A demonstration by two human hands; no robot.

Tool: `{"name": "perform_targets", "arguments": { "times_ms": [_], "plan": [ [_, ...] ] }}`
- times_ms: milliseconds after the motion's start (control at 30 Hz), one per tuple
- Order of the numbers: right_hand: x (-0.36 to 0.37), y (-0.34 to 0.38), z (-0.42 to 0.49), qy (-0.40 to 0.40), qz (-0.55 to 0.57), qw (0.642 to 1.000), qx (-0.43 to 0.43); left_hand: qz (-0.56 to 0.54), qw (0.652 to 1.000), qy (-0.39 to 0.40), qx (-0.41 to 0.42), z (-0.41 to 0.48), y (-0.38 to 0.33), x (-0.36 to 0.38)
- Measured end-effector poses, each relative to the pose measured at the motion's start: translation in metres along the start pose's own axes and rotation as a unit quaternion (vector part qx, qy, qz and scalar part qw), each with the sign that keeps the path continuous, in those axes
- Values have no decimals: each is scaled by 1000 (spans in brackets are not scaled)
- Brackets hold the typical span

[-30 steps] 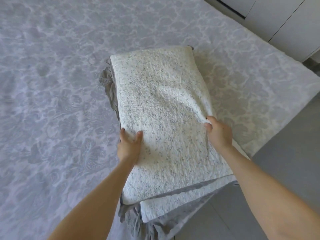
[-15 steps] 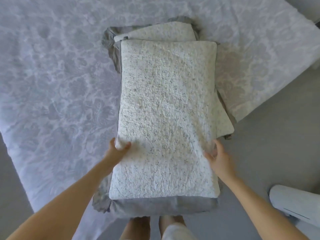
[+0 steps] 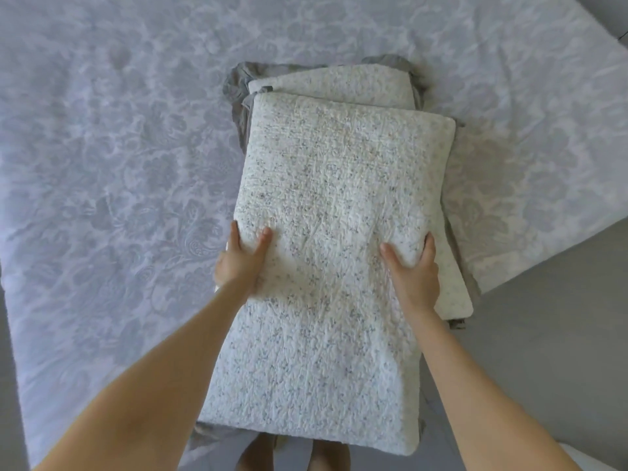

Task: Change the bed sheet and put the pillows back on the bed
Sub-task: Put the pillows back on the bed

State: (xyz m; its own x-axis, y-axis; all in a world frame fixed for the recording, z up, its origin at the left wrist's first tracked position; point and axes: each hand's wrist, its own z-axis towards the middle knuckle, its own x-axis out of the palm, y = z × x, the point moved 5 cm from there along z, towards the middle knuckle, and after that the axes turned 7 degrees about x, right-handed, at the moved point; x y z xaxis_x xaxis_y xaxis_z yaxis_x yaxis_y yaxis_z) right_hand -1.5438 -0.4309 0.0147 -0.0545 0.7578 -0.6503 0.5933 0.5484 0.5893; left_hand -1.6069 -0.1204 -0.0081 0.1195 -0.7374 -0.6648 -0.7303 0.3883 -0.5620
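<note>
Pillow (image 3: 334, 205) overhangs mattress (image 3: 115, 171) edge, left hand (image 3: 239, 265) and right hand (image 3: 414, 271) gripping sides.

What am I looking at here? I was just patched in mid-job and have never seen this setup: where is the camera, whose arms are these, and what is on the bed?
There is no machine here. These are a person's bare arms, filmed by one wide-angle camera worn on their head, looking forward and down. The left hand and right hand each grip a long side of the top pillow, thumbs on top. Under it lies a second pillow, also speckled white, with grey cloth bunched round it. Both are over the bed, whose surface has a pale floral pattern. The top pillow's near end juts past the bed's edge, above the person's feet on the grey floor.
</note>
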Motion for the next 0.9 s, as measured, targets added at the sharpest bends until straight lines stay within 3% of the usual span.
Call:
{"name": "perform_targets", "arguments": {
  "times_ms": [233, 433, 700, 900],
  "plan": [
    [-27, 50, -60, -81, -7, 992, -93, -45, 990, -135, -2, -66, -13, -64],
    [-12, 122, -139, -60, -6, 982, -179, -72, 964, -255, 6, -119, 18, -167],
    [73, 213, -304, 7, -10, 947, -320, -159, 913, -376, 7, -197, 137, -330],
    [142, 230, -477, 7, 2, 911, -413, -190, 863, -468, 4, -282, 264, -446]
  ]
}}
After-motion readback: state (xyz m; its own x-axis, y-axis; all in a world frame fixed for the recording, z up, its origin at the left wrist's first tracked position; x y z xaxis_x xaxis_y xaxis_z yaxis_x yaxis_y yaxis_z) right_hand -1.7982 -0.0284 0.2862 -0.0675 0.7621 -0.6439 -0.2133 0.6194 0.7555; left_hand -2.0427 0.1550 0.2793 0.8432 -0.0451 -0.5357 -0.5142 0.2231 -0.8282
